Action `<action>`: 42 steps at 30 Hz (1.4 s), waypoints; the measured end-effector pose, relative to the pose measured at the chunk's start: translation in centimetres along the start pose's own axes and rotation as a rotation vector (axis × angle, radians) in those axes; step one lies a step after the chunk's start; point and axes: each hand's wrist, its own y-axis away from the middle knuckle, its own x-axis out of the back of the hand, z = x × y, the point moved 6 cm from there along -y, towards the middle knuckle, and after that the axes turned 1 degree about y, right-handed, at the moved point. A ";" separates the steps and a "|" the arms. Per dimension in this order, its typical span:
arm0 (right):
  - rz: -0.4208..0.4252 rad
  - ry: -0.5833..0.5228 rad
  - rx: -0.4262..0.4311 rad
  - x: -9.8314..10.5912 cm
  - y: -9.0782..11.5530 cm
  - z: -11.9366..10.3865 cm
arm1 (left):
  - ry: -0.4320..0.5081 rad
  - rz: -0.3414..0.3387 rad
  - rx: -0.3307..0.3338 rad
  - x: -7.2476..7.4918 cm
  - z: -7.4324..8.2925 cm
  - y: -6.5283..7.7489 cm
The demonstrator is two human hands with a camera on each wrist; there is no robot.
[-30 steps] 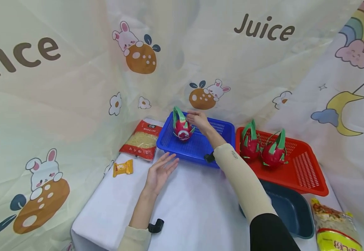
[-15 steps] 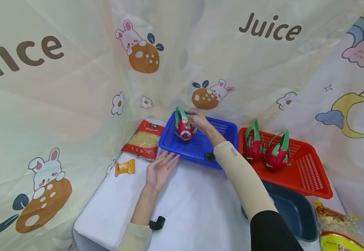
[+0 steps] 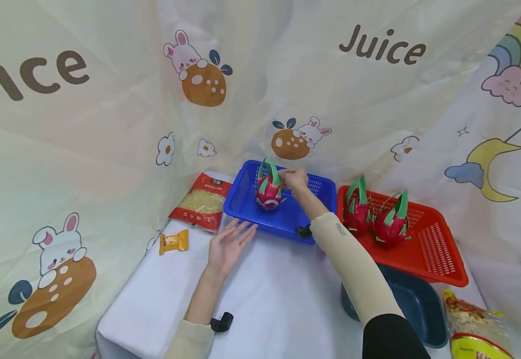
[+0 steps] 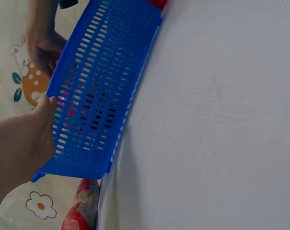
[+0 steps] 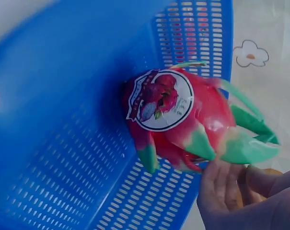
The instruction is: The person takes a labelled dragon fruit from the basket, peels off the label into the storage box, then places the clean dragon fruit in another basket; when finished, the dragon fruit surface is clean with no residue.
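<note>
A red dragon fruit (image 3: 269, 192) with green leaves and a round label sits in the blue basket (image 3: 247, 215). My right hand (image 3: 295, 178) is at its right side, fingers bent against the fruit below the leaves. In the right wrist view, the thumb and fingers of this right hand (image 5: 245, 196) have a gap between them. Whether they pinch a leaf is not clear. My left hand (image 3: 230, 247), palm up with fingers extended, is at the basket's near left edge. In the left wrist view this left hand (image 4: 27, 136) appears to meet the rim.
A red basket (image 3: 449, 227) with two dragon fruits (image 3: 391, 224) stands to the right. In front of it is a dark blue tub (image 3: 435, 319), beside a yellow-labelled bag (image 3: 480, 324). At left lie a red packet (image 3: 203, 202) and a small orange packet (image 3: 173, 242).
The dragon fruit has shifted right and slightly nearer within the blue basket. My right hand has moved right with it, and its fingers have gone from straight to bent. The left hand has hardly moved.
</note>
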 end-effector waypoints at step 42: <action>-0.062 -0.314 0.235 5.0 3.8 0.4 | 0.032 0.029 -0.014 0.2 -0.3 -0.9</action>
